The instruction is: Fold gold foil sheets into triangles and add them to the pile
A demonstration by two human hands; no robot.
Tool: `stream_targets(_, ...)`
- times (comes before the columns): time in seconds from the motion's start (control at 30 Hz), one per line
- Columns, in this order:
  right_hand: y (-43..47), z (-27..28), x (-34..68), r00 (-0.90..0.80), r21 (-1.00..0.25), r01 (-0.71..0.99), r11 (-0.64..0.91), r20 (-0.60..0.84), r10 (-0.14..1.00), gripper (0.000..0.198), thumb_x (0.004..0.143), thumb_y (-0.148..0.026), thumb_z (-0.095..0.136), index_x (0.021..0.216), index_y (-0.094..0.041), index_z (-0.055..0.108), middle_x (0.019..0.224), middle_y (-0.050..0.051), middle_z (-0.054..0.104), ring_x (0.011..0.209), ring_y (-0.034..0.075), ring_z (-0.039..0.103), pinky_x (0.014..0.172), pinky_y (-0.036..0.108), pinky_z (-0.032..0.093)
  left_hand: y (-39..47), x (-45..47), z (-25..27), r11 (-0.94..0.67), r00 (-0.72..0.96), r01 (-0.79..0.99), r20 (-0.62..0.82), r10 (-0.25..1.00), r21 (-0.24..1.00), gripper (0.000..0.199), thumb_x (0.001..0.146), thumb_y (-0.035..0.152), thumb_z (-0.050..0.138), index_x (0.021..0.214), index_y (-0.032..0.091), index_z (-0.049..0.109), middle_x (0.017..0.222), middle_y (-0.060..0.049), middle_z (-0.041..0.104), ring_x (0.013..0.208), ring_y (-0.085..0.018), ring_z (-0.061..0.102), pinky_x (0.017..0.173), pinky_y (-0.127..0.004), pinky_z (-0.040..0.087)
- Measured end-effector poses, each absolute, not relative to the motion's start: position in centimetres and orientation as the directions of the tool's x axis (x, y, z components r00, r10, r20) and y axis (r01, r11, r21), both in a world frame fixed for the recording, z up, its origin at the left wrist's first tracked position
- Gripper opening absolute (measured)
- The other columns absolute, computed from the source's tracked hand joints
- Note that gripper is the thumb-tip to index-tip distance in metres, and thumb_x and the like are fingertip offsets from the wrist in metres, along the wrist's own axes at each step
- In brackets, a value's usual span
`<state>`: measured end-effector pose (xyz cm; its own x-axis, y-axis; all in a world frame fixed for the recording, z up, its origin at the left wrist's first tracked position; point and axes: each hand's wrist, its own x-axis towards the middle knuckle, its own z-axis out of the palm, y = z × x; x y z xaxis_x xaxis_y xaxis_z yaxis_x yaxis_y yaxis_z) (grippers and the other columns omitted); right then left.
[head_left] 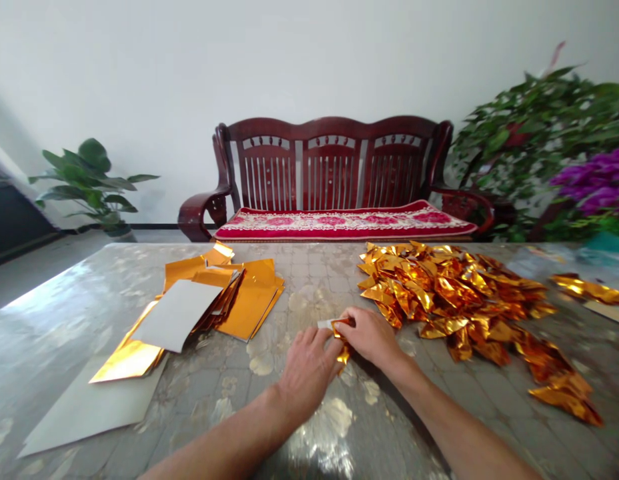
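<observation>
Between my two hands is a small folded piece of gold foil paper (343,355), with a pale whitish end sticking out past my fingers. My left hand (309,367) is bent over its near left side, and its fingertips are partly hidden. On the far right side, my right hand (367,331) pinches the piece between thumb and fingers. To the right lies a big heap of folded gold foil pieces (454,287) with pointed ends. Flat gold foil sheets (254,300) are stacked loosely at the left, one with its pale back (177,317) up.
A patterned table (229,413) carries everything. A large pale sheet (97,407) rests at its left. Clear plastic (539,260) and more foil sit at the far right. Beyond stand a dark red wooden bench (329,173), a potted plant (94,180) and purple flowers (597,180).
</observation>
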<state>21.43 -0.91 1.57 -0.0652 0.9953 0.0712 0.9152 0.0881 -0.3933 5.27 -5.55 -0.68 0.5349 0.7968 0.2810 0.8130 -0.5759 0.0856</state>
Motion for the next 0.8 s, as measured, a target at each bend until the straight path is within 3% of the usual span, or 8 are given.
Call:
stream_targets(0.37,-1.6,0.1,21.1,-0.149,-0.373,0.893,0.252,0.285,0.947,0.009,0.085,-0.024,0.061,0.083,-0.025,0.069,0.089,0.000,0.071,0.087,0.018,0.060,0.076,0.028,0.037,-5.7,5.2,0.2,-0.543,0.509,0.837,0.266,0.819,0.072,0.030,0.089,0.037,0.064,0.116,0.025,0.056,0.125,-0.005,0.059,0.106,-0.026,0.055,0.087,-0.041,0.046)
stream_targets(0.8,-1.8,-0.4,21.2,-0.237,-0.344,0.866,0.364,0.358,0.903,0.014,0.089,-0.019,0.059,0.087,-0.025,0.072,0.087,0.002,0.065,0.089,0.018,0.057,0.080,0.028,0.038,-5.9,5.1,0.6,-0.522,0.492,0.851,0.261,0.831,0.059,0.030,0.089,0.037,0.064,0.116,0.026,0.056,0.127,-0.005,0.059,0.107,-0.026,0.055,0.088,-0.042,0.047)
